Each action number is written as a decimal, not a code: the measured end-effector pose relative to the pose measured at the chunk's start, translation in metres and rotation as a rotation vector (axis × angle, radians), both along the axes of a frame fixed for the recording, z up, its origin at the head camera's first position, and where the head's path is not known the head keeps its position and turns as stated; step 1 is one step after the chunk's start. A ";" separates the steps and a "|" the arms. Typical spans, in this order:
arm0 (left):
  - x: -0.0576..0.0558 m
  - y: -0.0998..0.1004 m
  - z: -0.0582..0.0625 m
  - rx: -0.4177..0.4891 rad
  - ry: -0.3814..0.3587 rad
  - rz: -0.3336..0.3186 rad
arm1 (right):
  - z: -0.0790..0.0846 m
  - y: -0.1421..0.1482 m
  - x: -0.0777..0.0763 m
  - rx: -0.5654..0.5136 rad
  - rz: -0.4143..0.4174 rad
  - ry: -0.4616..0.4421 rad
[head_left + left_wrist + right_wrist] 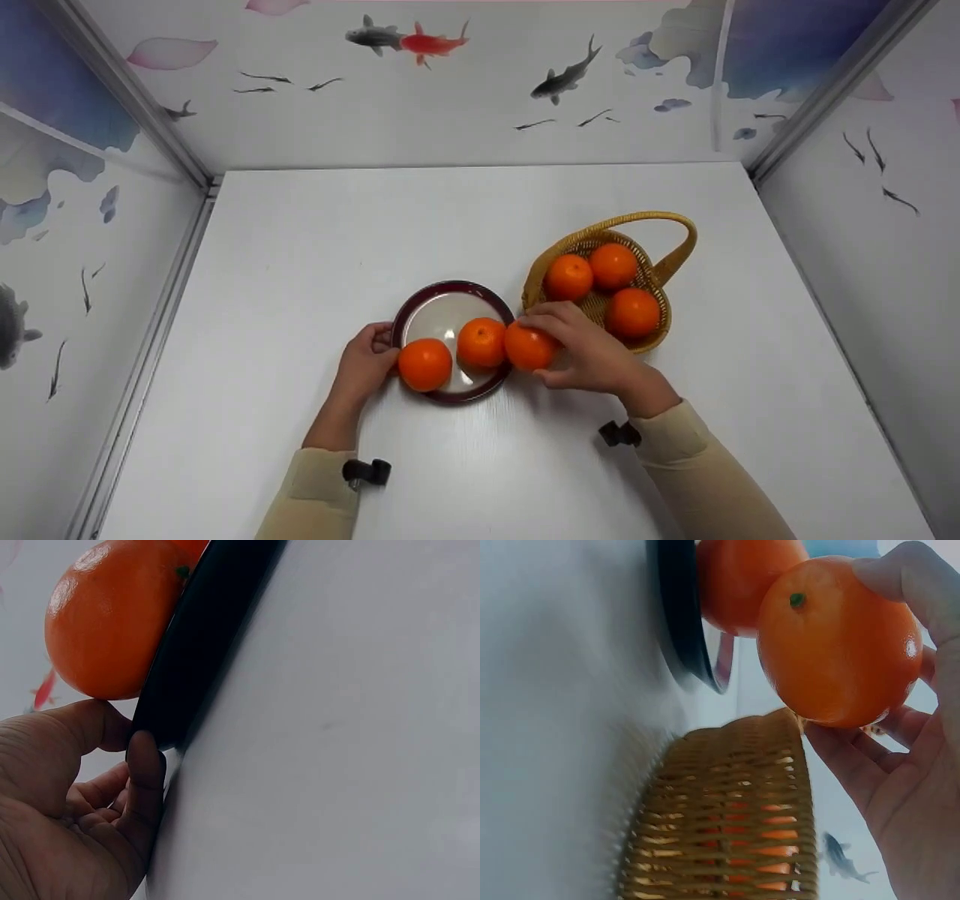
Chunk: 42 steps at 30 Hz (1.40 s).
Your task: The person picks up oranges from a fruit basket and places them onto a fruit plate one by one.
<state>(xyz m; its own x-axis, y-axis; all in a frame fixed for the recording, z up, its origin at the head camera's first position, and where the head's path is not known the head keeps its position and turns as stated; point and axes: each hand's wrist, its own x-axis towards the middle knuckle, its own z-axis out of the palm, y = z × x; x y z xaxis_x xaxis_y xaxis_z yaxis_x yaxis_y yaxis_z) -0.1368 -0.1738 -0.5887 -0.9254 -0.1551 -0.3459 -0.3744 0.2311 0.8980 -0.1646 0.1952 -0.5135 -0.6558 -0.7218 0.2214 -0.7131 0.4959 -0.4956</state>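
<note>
My left hand [365,361] pinches the left rim of a plate [429,309] with a dark red border; in the left wrist view, thumb and fingers [144,772] meet at that edge. Two oranges sit on the plate: one orange [425,365] by the left rim, another orange [481,343] right of the middle. My right hand [592,352] grips a third orange [530,346] over the plate's right rim. In the right wrist view, this held orange [840,641] shows a green stem spot and is raised above the table.
A wicker basket [534,283] with a tall handle stands right of the plate, close to my right hand, with three oranges [634,313] inside. White panels [480,112] printed with fish enclose the white table [300,247] at the back and sides.
</note>
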 end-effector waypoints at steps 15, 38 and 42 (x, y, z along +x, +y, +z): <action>0.000 0.001 -0.001 0.007 0.017 0.006 | -0.014 -0.020 0.005 0.066 0.005 -0.049; 0.000 -0.002 -0.002 -0.004 0.028 -0.009 | -0.024 -0.038 0.000 0.096 -0.029 -0.052; 0.000 -0.001 -0.002 -0.008 0.020 -0.003 | -0.026 -0.040 -0.001 0.107 -0.032 -0.016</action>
